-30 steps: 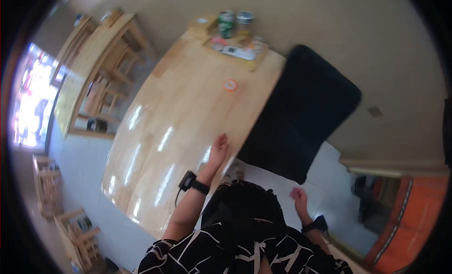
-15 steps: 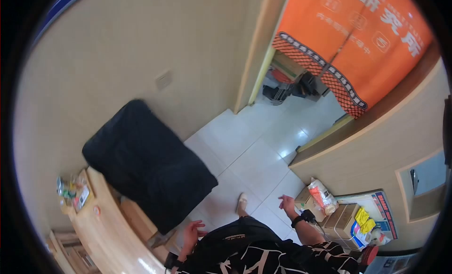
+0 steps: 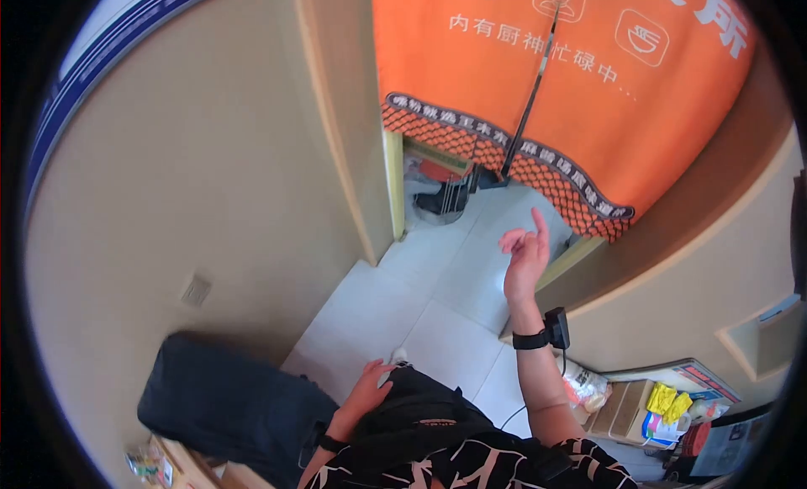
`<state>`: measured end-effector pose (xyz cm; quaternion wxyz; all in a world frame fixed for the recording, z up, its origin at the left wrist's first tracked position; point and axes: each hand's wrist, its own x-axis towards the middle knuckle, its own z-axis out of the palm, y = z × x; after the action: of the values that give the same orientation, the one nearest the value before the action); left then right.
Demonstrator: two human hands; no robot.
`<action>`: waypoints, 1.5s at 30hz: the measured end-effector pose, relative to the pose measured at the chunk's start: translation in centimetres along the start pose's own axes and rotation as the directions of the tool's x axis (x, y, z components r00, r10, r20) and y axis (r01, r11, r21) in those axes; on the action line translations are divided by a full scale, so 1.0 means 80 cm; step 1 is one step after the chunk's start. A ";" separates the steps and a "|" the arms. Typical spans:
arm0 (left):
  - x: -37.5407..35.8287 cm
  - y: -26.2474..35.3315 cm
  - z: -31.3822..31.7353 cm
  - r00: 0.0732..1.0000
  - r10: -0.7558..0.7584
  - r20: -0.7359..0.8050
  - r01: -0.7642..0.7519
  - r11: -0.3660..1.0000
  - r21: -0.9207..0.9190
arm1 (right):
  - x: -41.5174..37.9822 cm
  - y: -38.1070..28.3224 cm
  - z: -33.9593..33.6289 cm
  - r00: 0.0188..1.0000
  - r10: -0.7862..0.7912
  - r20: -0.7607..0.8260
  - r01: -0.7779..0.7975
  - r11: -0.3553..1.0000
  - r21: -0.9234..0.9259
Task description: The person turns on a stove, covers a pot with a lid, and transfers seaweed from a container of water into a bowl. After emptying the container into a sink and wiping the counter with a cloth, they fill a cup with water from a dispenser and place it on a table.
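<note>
My right hand (image 3: pixel 528 258) is raised out in front of me, its index finger stretched out and the other fingers bent. It holds nothing. Its fingertips overlap the lower edge of an orange split door curtain (image 3: pixel 479 60) in this view. A black strap with a small device (image 3: pixel 555 327) sits on that wrist. Low at my left side, my left hand (image 3: pixel 370 390) hangs with loosely spread fingers, beside the black bag (image 3: pixel 433 409) worn at my waist. The dark cloth-covered seat (image 3: pixel 231 405) lies further left, close by the wall.
Pale floor tiles (image 3: pixel 361 321) lead to the doorway under the curtain, where a wire basket (image 3: pixel 441 205) stands. At right are cardboard boxes (image 3: pixel 620 405) with yellow packets (image 3: pixel 668 402), beside a curved wall (image 3: pixel 664 270). A wooden table edge (image 3: pixel 181 464) shows at lower left.
The doorway and curtain appear nearer, and the dark seat has shifted lower in view. My right hand has risen and reached forward towards the curtain.
</note>
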<state>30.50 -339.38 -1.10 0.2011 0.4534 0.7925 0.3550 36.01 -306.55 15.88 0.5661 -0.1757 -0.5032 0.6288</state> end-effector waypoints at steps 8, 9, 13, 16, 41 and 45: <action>0.339 0.030 -0.042 0.961 0.081 0.263 -0.041 0.987 -0.153 | 0.252 0.044 0.028 0.968 -0.187 -0.167 0.189 0.982 -0.007; 0.383 0.047 -0.042 0.938 0.170 0.303 -0.129 0.980 -0.153 | 0.281 0.060 0.023 0.993 -0.099 -0.060 0.094 0.992 -0.083; 0.543 0.128 -0.033 0.794 0.391 0.465 -0.300 0.918 -0.259 | 0.395 0.108 -0.030 0.987 0.128 0.095 -0.087 0.934 -0.347; 0.648 0.179 -0.011 0.707 0.541 0.455 -0.403 0.837 -0.369 | 0.498 0.104 -0.151 0.988 -0.057 -0.143 0.001 0.932 -0.361; 1.293 0.378 0.098 0.918 0.299 -0.260 -0.357 0.909 -0.214 | 1.041 0.082 -0.194 0.552 -0.500 0.668 0.831 0.400 -0.387; 1.324 0.380 0.013 0.678 0.365 -0.639 -0.230 0.930 0.287 | 1.110 0.175 -0.207 0.645 -0.211 0.734 0.674 0.610 -0.417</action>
<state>-5.16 -237.53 21.21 -0.2071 0.4307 0.7545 0.4499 15.21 -218.35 28.03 0.4125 -0.0076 -0.8745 0.2551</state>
